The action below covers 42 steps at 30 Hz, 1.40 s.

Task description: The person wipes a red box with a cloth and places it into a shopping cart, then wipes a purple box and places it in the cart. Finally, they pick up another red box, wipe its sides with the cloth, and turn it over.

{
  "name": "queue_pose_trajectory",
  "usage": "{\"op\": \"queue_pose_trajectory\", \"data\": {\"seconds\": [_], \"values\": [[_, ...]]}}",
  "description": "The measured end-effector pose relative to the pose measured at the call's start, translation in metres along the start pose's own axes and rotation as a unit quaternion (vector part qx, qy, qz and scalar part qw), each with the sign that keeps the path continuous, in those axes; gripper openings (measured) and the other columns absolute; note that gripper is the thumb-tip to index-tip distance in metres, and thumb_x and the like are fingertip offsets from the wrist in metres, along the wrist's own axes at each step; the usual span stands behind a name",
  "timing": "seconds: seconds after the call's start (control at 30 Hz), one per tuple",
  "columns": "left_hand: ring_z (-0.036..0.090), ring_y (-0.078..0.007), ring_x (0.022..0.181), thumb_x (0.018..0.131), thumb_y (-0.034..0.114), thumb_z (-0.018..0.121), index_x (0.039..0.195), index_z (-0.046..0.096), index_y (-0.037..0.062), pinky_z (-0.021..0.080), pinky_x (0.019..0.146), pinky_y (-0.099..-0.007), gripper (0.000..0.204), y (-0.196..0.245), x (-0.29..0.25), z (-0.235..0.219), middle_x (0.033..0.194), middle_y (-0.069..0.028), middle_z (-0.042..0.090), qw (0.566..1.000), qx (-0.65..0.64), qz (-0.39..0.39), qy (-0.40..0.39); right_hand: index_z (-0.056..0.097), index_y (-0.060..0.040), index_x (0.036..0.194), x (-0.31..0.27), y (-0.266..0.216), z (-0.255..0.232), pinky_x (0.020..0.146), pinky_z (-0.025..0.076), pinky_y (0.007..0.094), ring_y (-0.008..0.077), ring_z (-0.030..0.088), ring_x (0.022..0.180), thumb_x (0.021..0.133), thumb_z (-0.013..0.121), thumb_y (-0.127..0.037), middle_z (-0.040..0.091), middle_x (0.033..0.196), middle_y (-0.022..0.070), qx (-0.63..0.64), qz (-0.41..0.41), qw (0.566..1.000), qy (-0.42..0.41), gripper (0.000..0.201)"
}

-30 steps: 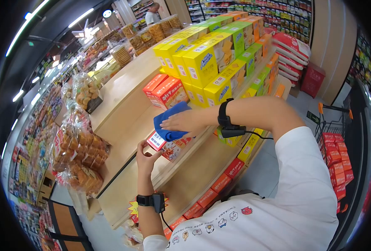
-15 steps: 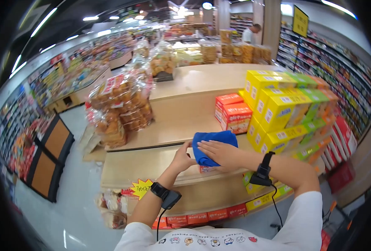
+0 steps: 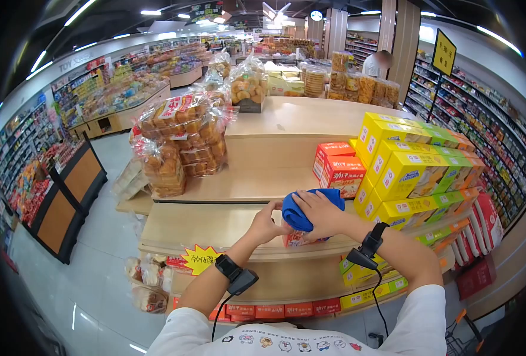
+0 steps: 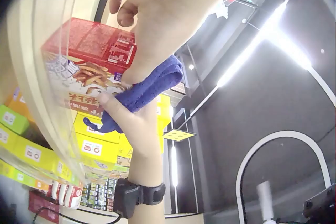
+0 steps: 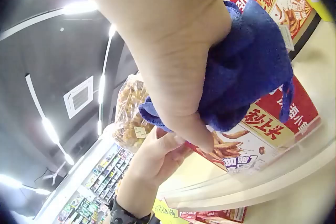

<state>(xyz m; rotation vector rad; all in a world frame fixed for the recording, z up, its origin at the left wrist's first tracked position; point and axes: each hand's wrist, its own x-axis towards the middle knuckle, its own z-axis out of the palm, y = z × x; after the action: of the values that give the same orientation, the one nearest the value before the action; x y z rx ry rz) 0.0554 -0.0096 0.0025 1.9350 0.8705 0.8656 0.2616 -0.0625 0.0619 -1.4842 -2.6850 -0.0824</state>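
Fingers (image 3: 303, 200) of the right hand (image 3: 322, 216), slightly spread, curl over the cloth (image 3: 295, 217) against the red box (image 4: 86, 43); the left hand (image 3: 265, 225) curves thumb and fingers at its end; both things lie left of the yellow boxes (image 3: 401, 173).

There is one cloth (image 3: 295, 216), one starburst sign (image 3: 202, 260), one half-covered box (image 4: 100, 43) and, seemingly, two red boxes (image 3: 344, 174) behind it.

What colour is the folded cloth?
The cloth is solid blue, seen best in the right wrist view.
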Motion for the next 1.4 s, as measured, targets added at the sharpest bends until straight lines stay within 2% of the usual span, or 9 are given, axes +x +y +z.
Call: {"op": "queue_pose_trajectory", "data": {"seconds": [0.13,0.23,0.47,0.7,1.03,1.07,1.17,1.23,1.4], "values": [[0.052,-0.0071,0.071,0.059,0.023,0.085,0.125,0.050,0.0108,0.045,0.062,-0.0226,0.076,0.000,-0.001,0.000,0.112,-0.0049,0.059,1.000,0.016,0.001,0.002,0.031,0.0001,0.138,0.011,0.004,-0.005,0.103,0.031,0.0484,0.0353,0.042,0.124,0.061,0.077,-0.048,0.044,0.130,0.0219,0.045,0.037,0.998,-0.027,0.102],[0.057,-0.0228,0.107,0.058,0.032,0.085,0.128,0.047,0.0086,0.046,0.086,-0.0336,0.083,0.013,-0.005,-0.007,0.119,-0.0114,0.059,0.998,0.001,-0.046,-0.032,0.037,0.0004,0.132,0.015,-0.002,-0.015,0.097,0.039,0.0431,0.0362,0.047,0.116,0.058,0.080,-0.041,0.049,0.121,0.0210,0.046,0.046,0.997,-0.040,0.095],[0.047,-0.0335,0.122,0.060,0.040,0.085,0.135,0.037,0.0003,0.038,0.102,-0.0409,0.098,-0.017,-0.022,-0.033,0.130,-0.0194,0.050,0.994,0.106,0.019,0.002,0.036,-0.0025,0.131,0.007,0.013,-0.016,0.101,0.038,0.0392,0.0313,0.046,0.118,0.061,0.085,-0.029,0.049,0.121,0.0162,0.230,0.082,0.962,0.123,0.089],[0.053,-0.0265,0.118,0.059,0.022,0.087,0.129,0.042,0.0016,0.043,0.098,-0.0379,0.085,-0.026,-0.020,-0.036,0.123,-0.0141,0.057,0.996,-0.085,-0.027,0.027,0.036,-0.0048,0.133,0.010,0.020,0.034,0.100,0.042,0.0340,0.0167,0.051,0.116,0.073,0.079,-0.007,0.053,0.127,0.0082,0.596,0.109,0.793,0.066,0.074],[0.059,-0.0252,0.109,0.056,0.020,0.087,0.116,0.050,0.0023,0.047,0.093,-0.0346,0.073,-0.010,-0.026,-0.035,0.113,-0.0132,0.062,0.997,0.023,-0.031,0.065,0.048,-0.0023,0.124,-0.002,0.037,0.011,0.092,0.050,0.0403,0.0266,0.061,0.103,0.084,0.056,0.005,0.059,0.116,0.0136,0.816,0.212,0.530,0.091,0.042],[0.059,-0.0256,0.109,0.056,0.020,0.087,0.116,0.050,0.0023,0.047,0.093,-0.0345,0.073,-0.012,-0.024,-0.035,0.112,-0.0135,0.062,0.997,0.035,-0.034,0.062,0.050,-0.0014,0.122,0.000,0.028,0.001,0.091,0.050,0.0384,0.0250,0.061,0.102,0.085,0.058,-0.004,0.060,0.115,0.0122,0.794,0.208,0.560,0.110,0.037],[0.060,-0.0248,0.107,0.056,0.019,0.088,0.115,0.050,0.0022,0.047,0.092,-0.0344,0.071,-0.018,-0.019,-0.035,0.112,-0.0131,0.062,0.997,0.039,-0.032,0.057,0.049,0.0004,0.123,0.013,0.026,-0.001,0.089,0.050,0.0362,0.0226,0.063,0.099,0.087,0.059,-0.014,0.061,0.116,0.0112,0.492,0.184,0.848,0.073,0.040],[0.060,-0.0246,0.106,0.056,0.021,0.088,0.115,0.050,0.0024,0.047,0.092,-0.0341,0.073,-0.018,-0.018,-0.036,0.111,-0.0129,0.062,0.997,0.046,-0.033,0.051,0.036,0.0006,0.137,0.016,0.002,-0.011,0.107,0.033,0.0400,0.0327,0.042,0.129,0.088,0.059,-0.022,0.041,0.137,0.0259,0.227,0.058,0.972,0.031,0.059],[0.059,-0.0244,0.107,0.055,0.024,0.089,0.120,0.046,0.0035,0.046,0.093,-0.0341,0.081,-0.008,-0.016,-0.039,0.115,-0.0125,0.060,0.998,0.030,-0.058,0.016,0.029,0.0076,0.139,0.037,-0.032,0.000,0.114,0.022,0.0411,0.0350,0.028,0.137,0.085,0.059,-0.024,0.029,0.145,0.0263,0.083,-0.098,0.991,0.022,0.069]]}}
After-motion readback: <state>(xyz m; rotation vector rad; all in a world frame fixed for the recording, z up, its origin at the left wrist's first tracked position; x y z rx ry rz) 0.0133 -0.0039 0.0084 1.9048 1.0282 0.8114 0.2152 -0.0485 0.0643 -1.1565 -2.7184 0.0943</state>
